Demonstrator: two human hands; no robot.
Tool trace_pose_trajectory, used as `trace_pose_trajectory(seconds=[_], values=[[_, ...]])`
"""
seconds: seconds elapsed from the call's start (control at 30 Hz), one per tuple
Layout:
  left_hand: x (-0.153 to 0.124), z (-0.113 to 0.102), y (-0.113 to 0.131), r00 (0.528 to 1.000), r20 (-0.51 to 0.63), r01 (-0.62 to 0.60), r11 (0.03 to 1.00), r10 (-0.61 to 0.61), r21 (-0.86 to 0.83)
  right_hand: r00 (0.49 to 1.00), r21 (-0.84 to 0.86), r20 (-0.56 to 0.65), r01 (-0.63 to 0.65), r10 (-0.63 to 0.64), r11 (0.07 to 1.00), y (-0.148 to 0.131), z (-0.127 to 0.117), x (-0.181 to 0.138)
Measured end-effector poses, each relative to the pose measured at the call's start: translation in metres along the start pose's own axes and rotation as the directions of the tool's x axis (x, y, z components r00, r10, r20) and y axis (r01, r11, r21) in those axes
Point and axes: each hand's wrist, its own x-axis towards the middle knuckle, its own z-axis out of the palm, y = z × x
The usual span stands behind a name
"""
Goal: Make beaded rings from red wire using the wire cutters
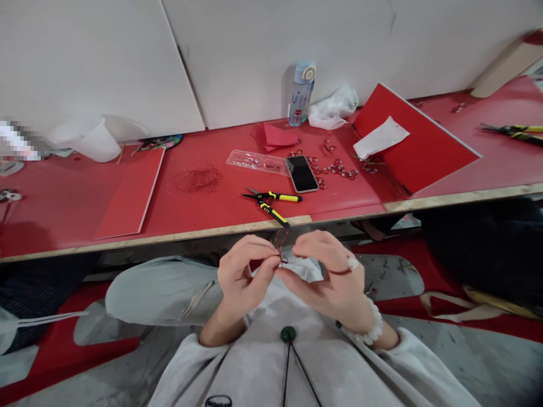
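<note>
My left hand (241, 277) and my right hand (331, 277) meet over my lap, just below the table edge. Both pinch a thin red wire (280, 244) that loops up between the fingertips. The left thumb and forefinger close on its lower end, and the right fingers press in from the other side. A ring and a white bead bracelet (372, 328) are on the right hand. Yellow-handled pliers (271, 203) lie on the red table (63, 209) just above my hands.
A black phone (302, 173), a clear plastic tray (257, 161), scattered small red-and-silver pieces (339, 168), a coil of red wire (197, 178), a water bottle (301, 93) and tilted red boards (418, 141) lie on the table. More pliers (513, 132) rest at far right.
</note>
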Motion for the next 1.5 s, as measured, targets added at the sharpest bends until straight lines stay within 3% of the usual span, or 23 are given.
trace_pose_trajectory(seconds=[0.1,0.27,0.43,0.6,0.77,0.87,0.97,1.03,1.13,1.27,1.33,1.43,1.5], values=[[-0.001,0.0,-0.001,1.0,0.007,-0.013,1.0,0.013,0.011,0.988,-0.032,0.039,0.149,-0.148,0.988,0.003,0.0,0.001],[-0.002,0.0,-0.003,0.993,0.015,-0.114,0.978,0.113,0.173,0.982,-0.055,0.01,0.191,-0.19,0.98,0.006,-0.002,-0.002],[0.0,0.005,0.001,0.98,0.012,-0.191,0.918,0.2,0.347,0.978,0.259,0.125,0.129,-0.166,0.957,-0.007,-0.008,-0.004],[0.0,0.006,0.001,0.959,-0.025,-0.246,0.877,0.281,0.412,0.975,0.561,0.157,0.041,-0.155,0.827,-0.013,-0.01,-0.007],[0.001,0.004,-0.004,0.978,-0.019,-0.189,0.925,0.207,0.33,0.999,0.682,0.047,-0.033,0.001,0.73,-0.006,-0.007,-0.01],[0.002,0.002,-0.004,0.99,0.055,-0.143,0.951,0.133,0.275,0.986,0.601,-0.021,-0.12,0.166,0.79,0.002,-0.007,-0.007],[0.005,0.0,-0.002,0.984,0.147,-0.13,0.963,0.097,0.234,0.956,0.44,0.027,-0.275,0.293,0.855,0.01,-0.008,0.0],[0.006,0.0,-0.001,0.977,0.177,-0.154,0.965,0.117,0.211,0.937,0.431,0.106,-0.346,0.334,0.833,0.014,-0.006,0.005],[0.007,-0.002,0.0,0.967,0.191,-0.203,0.959,0.166,0.196,0.874,0.54,0.255,-0.484,0.414,0.689,0.017,-0.002,0.009],[0.006,-0.003,-0.004,0.941,0.223,-0.301,0.931,0.255,0.206,0.694,0.606,0.488,-0.706,0.53,0.366,0.019,0.002,0.009],[0.006,-0.003,-0.006,0.923,0.221,-0.361,0.907,0.315,0.217,0.615,0.604,0.593,-0.767,0.52,0.217,0.022,0.005,0.007],[0.004,0.0,-0.009,0.894,0.205,-0.441,0.864,0.398,0.243,0.563,0.605,0.692,-0.794,0.453,0.062,0.028,0.01,0.005],[0.004,0.001,-0.011,0.886,0.19,-0.461,0.845,0.422,0.272,0.573,0.62,0.703,-0.784,0.42,0.03,0.029,0.013,0.003]])
